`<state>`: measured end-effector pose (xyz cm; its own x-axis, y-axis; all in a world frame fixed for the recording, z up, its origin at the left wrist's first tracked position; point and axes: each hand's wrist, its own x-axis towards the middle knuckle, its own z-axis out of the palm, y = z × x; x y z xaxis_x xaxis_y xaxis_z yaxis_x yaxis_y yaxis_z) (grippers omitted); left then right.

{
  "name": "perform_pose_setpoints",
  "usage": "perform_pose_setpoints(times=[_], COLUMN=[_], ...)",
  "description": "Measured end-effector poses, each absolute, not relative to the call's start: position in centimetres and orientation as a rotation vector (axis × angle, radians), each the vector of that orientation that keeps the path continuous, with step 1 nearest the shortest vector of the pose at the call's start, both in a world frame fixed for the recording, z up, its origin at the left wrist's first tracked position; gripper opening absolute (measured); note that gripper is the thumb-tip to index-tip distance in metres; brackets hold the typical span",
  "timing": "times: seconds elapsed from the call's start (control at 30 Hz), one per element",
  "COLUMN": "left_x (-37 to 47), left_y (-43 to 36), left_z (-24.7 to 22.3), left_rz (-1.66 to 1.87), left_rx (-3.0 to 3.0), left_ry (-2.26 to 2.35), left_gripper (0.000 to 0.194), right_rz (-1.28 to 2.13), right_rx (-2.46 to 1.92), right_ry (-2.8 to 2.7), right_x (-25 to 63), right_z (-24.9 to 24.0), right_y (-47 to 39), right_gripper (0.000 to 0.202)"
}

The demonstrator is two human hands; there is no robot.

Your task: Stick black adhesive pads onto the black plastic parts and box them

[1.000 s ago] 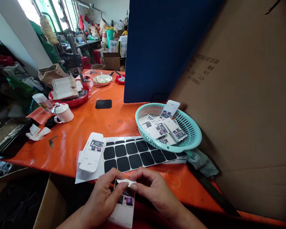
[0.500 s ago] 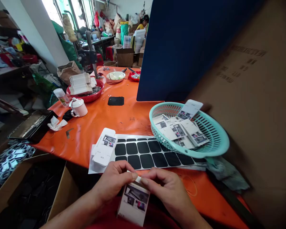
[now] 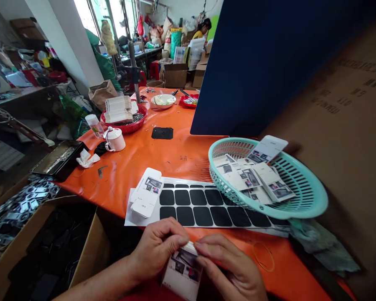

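A small white printed box (image 3: 183, 274) with product pictures on its front is held upright between both hands at the lower middle. My left hand (image 3: 159, 246) grips its top left edge, thumb over the top. At the top right corner, my right hand (image 3: 230, 265) pinches the box with thumb and fingers. Just beyond my hands lies a stack of flat printed cartons (image 3: 148, 192) on white paper. Beside it, a sheet of black rounded-square pads (image 3: 202, 215) runs under a light-green plastic basket (image 3: 316, 196), which holds several printed boxes (image 3: 250, 177).
On the orange table (image 3: 138, 154) stand a white lidded mug (image 3: 114, 140), a red basket (image 3: 138, 125) with white cartons and a plate (image 3: 163, 100). A blue panel (image 3: 253, 62) and a big cardboard box (image 3: 347, 138) rise at the right. Boxes of parts (image 3: 94, 242) sit lower left.
The view has swung left, so the scene sits further right. My right fingers have shifted on the box's top edge; the flap that stood up there now looks pressed down.
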<state>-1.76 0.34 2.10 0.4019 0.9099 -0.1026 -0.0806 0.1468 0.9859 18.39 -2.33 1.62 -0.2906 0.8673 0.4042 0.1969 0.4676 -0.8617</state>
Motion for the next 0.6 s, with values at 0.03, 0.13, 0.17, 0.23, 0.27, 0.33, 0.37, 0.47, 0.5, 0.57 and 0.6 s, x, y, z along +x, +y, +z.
perform_pose_setpoints(times=[0.03,0.13,0.17,0.23,0.27,0.33,0.37,0.47,0.5,0.57,0.6], left_x=[-2.0,-2.5,-2.6,-2.8,-3.0,-3.6,-4.0,-5.8,-6.5,-7.8,-8.3], left_y=[0.3,0.0,-0.1,-0.4,-0.4,0.0,0.5,2.7,3.5,4.9,5.4], left_z=[2.0,1.4,1.2,0.8,0.7,0.4,0.3,0.0,-0.1,-0.4,-0.5], left_rz=[0.883,0.871,0.856,0.825,0.82,0.872,0.933,1.088,1.056,0.844,0.717], left_rx=[1.257,1.357,1.377,1.46,1.539,1.771,1.908,2.231,2.283,2.327,2.333], left_ry=[0.859,0.844,0.857,0.871,0.88,0.958,1.05,1.568,1.759,2.03,2.088], left_gripper=[0.028,0.029,0.03,0.034,0.037,0.042,0.046,0.062,0.07,0.085,0.089], right_rz=[0.918,1.068,1.127,1.226,1.248,1.19,1.127,0.897,0.815,0.605,0.495], right_rx=[-0.915,-0.997,-1.04,-1.135,-1.184,-1.279,-1.321,-1.366,-1.336,-1.21,-1.181], right_ry=[-1.756,-1.701,-1.674,-1.607,-1.566,-1.447,-1.356,-0.965,-0.834,-0.679,-0.685], right_x=[18.4,18.1,17.9,17.6,17.6,18.1,18.6,21.3,22.5,24.7,25.8], right_z=[1.5,0.7,0.3,-0.4,-0.7,-0.8,-0.6,1.0,1.7,2.8,3.1], right_y=[-2.4,-2.8,-3.0,-3.3,-3.3,-2.8,-2.3,0.2,1.3,3.1,3.7], right_gripper=[0.028,0.015,0.01,0.009,0.011,0.016,0.02,0.028,0.029,0.029,0.027])
